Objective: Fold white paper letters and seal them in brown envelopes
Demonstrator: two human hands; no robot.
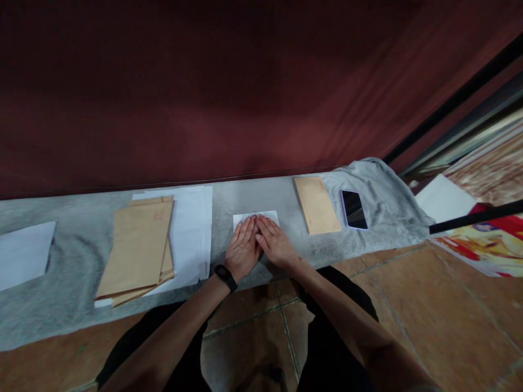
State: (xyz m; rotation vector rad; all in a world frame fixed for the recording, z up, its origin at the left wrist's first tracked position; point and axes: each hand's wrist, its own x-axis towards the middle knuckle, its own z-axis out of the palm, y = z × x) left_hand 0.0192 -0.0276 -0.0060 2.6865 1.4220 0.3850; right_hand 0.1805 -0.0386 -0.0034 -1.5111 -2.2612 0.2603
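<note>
A small folded white paper (255, 217) lies on the grey cloth (73, 305) spread over the floor in front of me. My left hand (242, 250), with a black band on the wrist, lies flat on the paper with fingers stretched out. My right hand (276, 245) lies flat beside it, fingers also extended, the two hands touching at the fingertips. Most of the paper is hidden under my palms; only its far edge shows.
Left of my hands, a stack of brown envelopes (139, 247) rests on white sheets (192, 234). Another white sheet (24, 253) lies far left. To the right are one brown envelope (316, 204) and a phone (353, 209). A dark red curtain (204, 98) hangs behind.
</note>
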